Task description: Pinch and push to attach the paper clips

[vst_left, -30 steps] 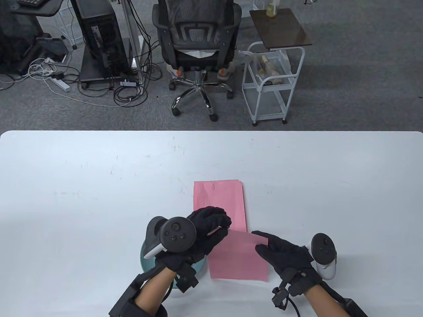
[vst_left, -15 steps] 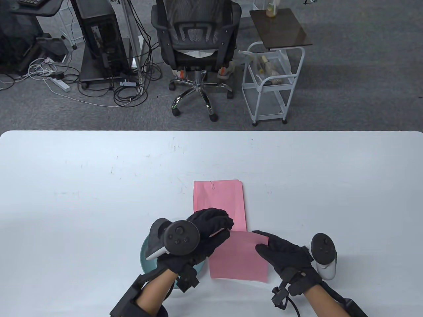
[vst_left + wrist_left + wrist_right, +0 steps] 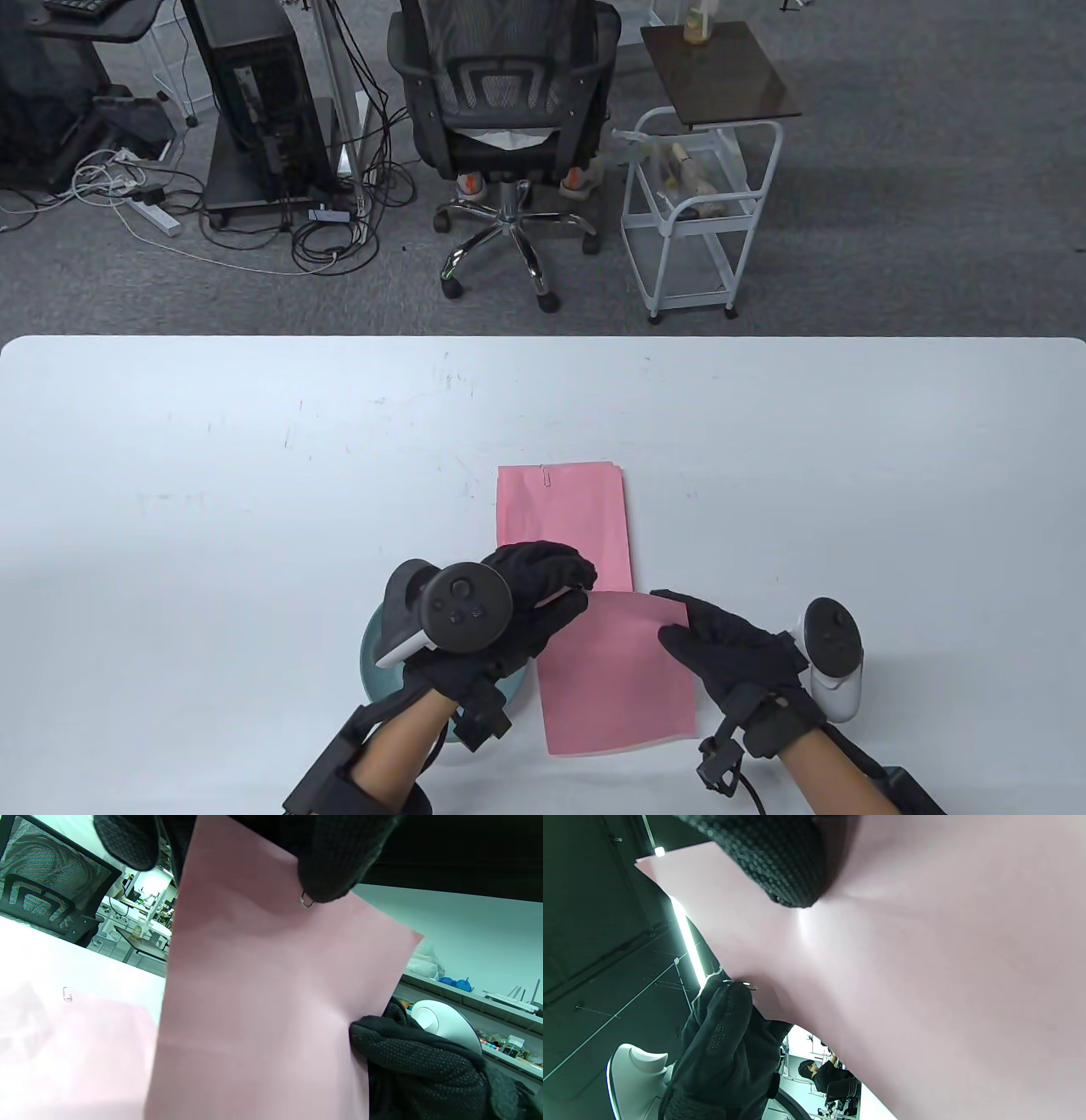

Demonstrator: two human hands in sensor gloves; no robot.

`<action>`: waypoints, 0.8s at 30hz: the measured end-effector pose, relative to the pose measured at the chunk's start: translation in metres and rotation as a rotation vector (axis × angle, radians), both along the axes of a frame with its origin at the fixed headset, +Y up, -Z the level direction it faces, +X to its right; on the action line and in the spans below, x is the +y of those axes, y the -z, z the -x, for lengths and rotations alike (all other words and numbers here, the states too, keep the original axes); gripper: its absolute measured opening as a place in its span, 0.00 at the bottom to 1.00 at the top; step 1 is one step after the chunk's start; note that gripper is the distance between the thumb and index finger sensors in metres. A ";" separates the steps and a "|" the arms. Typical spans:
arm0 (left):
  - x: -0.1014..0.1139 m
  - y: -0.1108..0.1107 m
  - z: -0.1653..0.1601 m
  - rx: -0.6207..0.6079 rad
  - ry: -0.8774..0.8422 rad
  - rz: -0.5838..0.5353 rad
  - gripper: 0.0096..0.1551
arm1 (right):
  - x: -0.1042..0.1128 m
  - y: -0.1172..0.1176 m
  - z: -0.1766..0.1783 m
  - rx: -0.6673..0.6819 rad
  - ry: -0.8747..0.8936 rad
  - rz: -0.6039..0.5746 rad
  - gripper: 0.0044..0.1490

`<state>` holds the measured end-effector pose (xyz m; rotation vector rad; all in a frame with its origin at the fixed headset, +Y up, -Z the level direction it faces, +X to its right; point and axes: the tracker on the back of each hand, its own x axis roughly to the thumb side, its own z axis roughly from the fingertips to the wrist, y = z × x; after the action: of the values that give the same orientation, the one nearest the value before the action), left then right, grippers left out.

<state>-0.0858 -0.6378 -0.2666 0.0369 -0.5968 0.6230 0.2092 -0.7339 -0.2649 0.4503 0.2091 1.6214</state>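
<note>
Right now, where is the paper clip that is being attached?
In the left wrist view the clip peeks from under the left hand's fingers, at the top edge of the lifted pink sheet, which the right hand holds on the right.

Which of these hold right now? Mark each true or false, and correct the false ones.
1. The left hand pinches a paper clip at the held pink sheet's edge. True.
2. The right hand lies flat on the table. False: it holds the sheet's right side.
3. The pink stack farther back already carries a clip. True.
4. The teal bowl sits right of the sheet. False: it sits left, beneath the left hand.
</note>
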 end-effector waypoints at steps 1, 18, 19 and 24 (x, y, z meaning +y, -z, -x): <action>0.000 0.000 0.000 0.002 -0.001 -0.002 0.21 | 0.000 0.000 0.000 0.000 0.005 0.004 0.25; 0.002 -0.002 -0.004 0.020 0.106 -0.041 0.21 | -0.001 -0.001 0.002 -0.009 0.004 -0.016 0.25; 0.003 -0.003 -0.005 0.030 0.148 -0.060 0.21 | 0.000 -0.001 0.002 -0.008 -0.001 -0.020 0.25; 0.001 -0.006 -0.010 0.049 0.188 -0.108 0.21 | -0.001 -0.002 0.002 -0.018 -0.018 -0.034 0.25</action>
<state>-0.0753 -0.6368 -0.2602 0.0956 -0.5780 0.4060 0.2077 -0.7345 -0.2634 0.4613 0.1728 1.6477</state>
